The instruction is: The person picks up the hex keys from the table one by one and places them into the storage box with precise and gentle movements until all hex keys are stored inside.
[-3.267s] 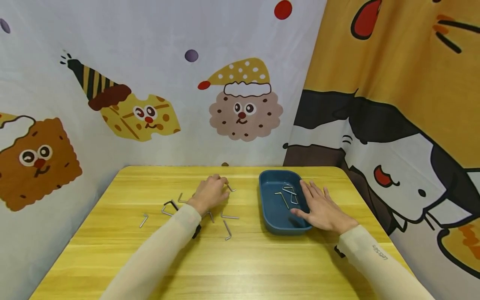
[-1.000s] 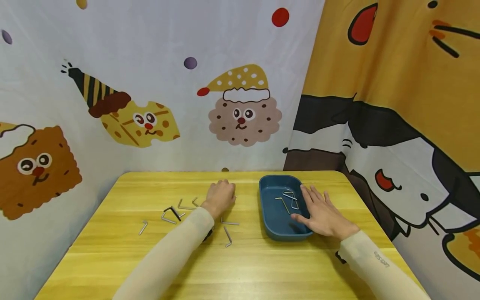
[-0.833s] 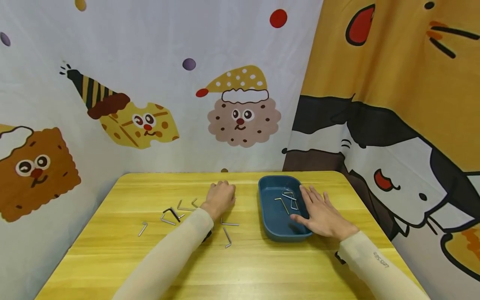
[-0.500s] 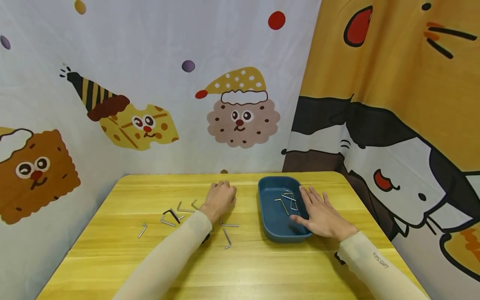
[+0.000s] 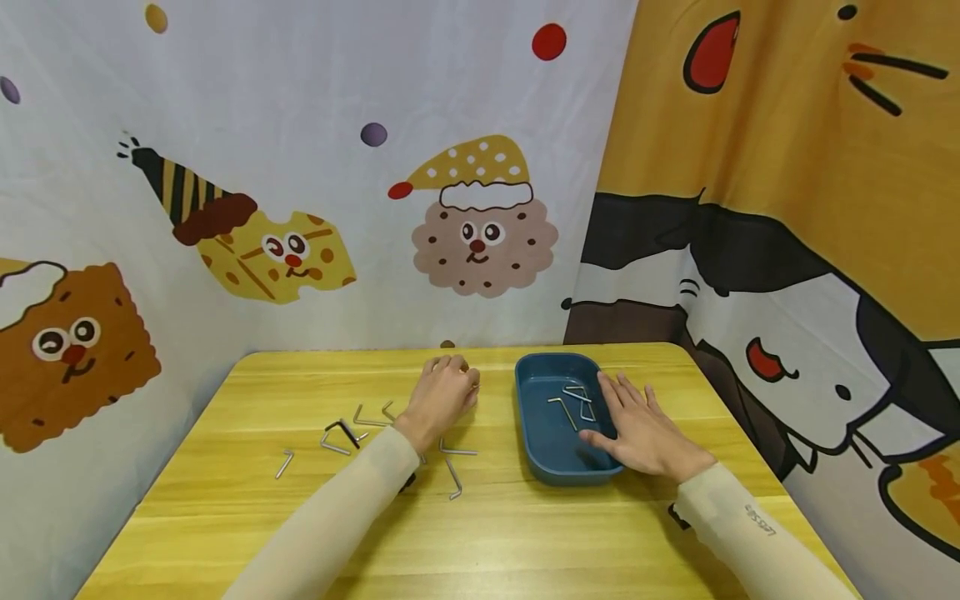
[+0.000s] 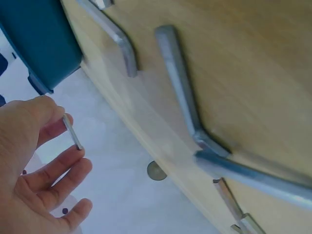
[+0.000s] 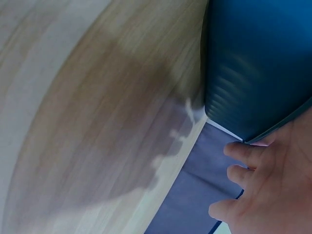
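Observation:
Between thumb and fingertips my left hand (image 5: 441, 398) pinches a small hex key (image 6: 73, 132), which shows in the left wrist view. In the head view the hand hides it. My right hand (image 5: 647, 435) lies with straight, spread fingers over the right rim of a blue tray (image 5: 551, 454), its thumb reaching inside. A gold-toned hex key (image 5: 564, 412) and a few silver hex keys (image 5: 587, 406) lie in the tray. On the table left of the tray are several loose hex keys, among them a silver one (image 5: 454, 480) and a black one (image 5: 347, 432).
The wooden table (image 5: 480, 542) has its back edge against a printed curtain (image 5: 300, 150). One lone hex key (image 5: 284, 464) lies toward the table's left side. Another hex key (image 5: 459, 452) lies between the left forearm and the tray.
Over the last seconds my left hand has moved right and now lifts slightly, holding the hex key picked up from the table. My right hand stays at the tray.

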Action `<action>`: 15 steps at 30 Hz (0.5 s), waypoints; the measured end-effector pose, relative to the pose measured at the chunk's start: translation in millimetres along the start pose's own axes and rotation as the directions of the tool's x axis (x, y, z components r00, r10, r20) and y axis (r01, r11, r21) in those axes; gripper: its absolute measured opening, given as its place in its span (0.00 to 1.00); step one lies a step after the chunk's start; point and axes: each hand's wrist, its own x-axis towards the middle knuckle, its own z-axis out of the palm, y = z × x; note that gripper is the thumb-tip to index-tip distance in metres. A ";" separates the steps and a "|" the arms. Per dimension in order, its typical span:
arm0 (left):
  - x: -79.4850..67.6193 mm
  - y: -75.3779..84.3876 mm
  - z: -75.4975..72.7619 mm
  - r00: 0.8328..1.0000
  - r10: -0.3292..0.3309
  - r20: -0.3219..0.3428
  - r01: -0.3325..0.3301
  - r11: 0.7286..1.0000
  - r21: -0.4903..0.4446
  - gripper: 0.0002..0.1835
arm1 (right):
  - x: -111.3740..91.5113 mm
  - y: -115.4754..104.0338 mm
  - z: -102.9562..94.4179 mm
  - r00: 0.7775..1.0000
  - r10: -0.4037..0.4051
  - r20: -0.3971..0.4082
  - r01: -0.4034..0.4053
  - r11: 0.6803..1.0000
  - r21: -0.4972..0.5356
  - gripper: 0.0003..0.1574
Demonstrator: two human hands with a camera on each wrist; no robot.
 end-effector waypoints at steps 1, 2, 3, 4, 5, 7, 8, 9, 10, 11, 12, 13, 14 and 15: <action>0.5 0.7 -0.9 1.000 0.005 -0.010 -0.005 1.000 0.000 0.05 | -0.3 -0.5 -0.4 1.000 -0.002 -0.002 0.002 1.000 -0.001 0.71; 1.0 1.3 -1.7 1.000 0.011 -0.024 -0.011 1.000 0.001 0.05 | -0.5 -0.8 -0.8 1.000 -0.003 -0.004 0.003 1.000 -0.002 0.71; 1.4 2.0 -2.5 0.999 0.015 -0.033 -0.015 1.000 -0.002 0.05 | -0.7 -0.7 -1.1 1.000 0.000 -0.004 0.000 1.000 -0.001 0.70; 1.8 2.8 -3.1 0.999 0.020 -0.041 -0.020 1.000 -0.004 0.06 | -1.1 -1.1 -1.6 1.000 0.000 -0.004 0.000 1.000 -0.002 0.70; 2.1 3.7 -3.7 0.998 0.024 -0.053 -0.024 1.000 -0.007 0.06 | -1.3 -1.1 -2.0 1.000 0.000 -0.005 0.000 1.000 -0.001 0.70; 2.4 5.7 -4.7 0.996 0.031 -0.079 -0.032 0.999 -0.015 0.06 | -1.9 -1.4 -2.8 1.000 -0.004 -0.008 0.004 1.000 -0.004 0.70; 2.5 6.7 -5.1 0.995 0.036 -0.098 -0.038 0.999 -0.017 0.05 | -2.2 -1.5 -3.0 1.000 -0.001 -0.006 0.001 1.000 -0.005 0.70; 2.6 7.9 -5.8 0.993 0.040 -0.113 -0.042 0.999 -0.020 0.05 | -2.5 -1.7 -3.2 1.000 -0.001 -0.005 0.001 1.000 -0.006 0.70; 2.8 9.0 -6.3 0.990 0.046 -0.130 -0.049 0.999 -0.022 0.05 | -2.8 -2.0 -3.5 1.000 -0.003 -0.006 0.003 1.000 -0.006 0.70; 3.0 10.2 -6.7 0.988 0.052 -0.147 -0.056 0.998 -0.022 0.05 | -3.0 -2.5 -3.9 1.000 -0.004 -0.007 0.004 1.000 -0.004 0.70; 3.4 11.6 -7.6 0.985 0.059 -0.165 -0.064 0.998 -0.022 0.04 | -3.0 -2.7 -4.0 1.000 -0.003 -0.007 0.003 1.000 -0.002 0.69; 3.9 12.9 -8.3 0.981 0.068 -0.182 -0.073 0.997 -0.019 0.04 | -3.0 -3.1 -4.4 1.000 -0.003 -0.008 0.003 1.000 -0.002 0.69; 4.4 14.5 -9.4 0.979 0.075 -0.190 -0.080 0.997 -0.016 0.04 | -2.9 -3.2 -4.5 1.000 -0.003 -0.008 0.003 1.000 -0.001 0.69; 5.1 16.0 -10.3 0.978 0.082 -0.191 -0.086 0.996 -0.016 0.04 | -2.8 -3.1 -4.6 1.000 -0.004 -0.011 0.004 1.000 0.000 0.69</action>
